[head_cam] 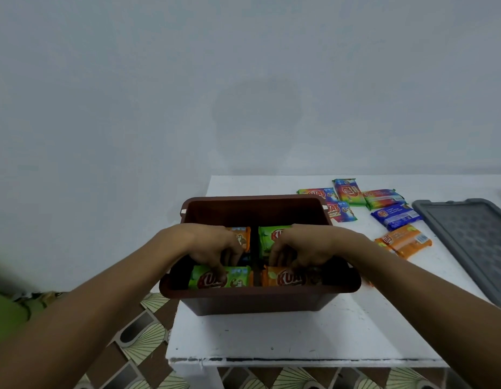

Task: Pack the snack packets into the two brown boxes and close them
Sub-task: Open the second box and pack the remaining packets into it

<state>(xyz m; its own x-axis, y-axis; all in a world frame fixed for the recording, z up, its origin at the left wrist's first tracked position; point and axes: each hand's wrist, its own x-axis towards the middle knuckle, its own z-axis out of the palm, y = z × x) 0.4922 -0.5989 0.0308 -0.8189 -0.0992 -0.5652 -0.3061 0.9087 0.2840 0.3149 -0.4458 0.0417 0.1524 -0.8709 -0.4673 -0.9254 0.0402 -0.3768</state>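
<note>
An open brown box stands on the white table. Inside it lie a green packet at front left, an orange packet at front right, another orange packet at back left and another green one at back right. My left hand reaches into the box with curled fingers on the front green packet. My right hand reaches in with curled fingers on the front orange packet. Loose packets lie to the right: rainbow ones, a blue one, an orange one.
A grey lid lies flat at the table's right edge. A plain wall stands behind the table. Patterned floor tiles show to the left of and below the table. Only one brown box is in view.
</note>
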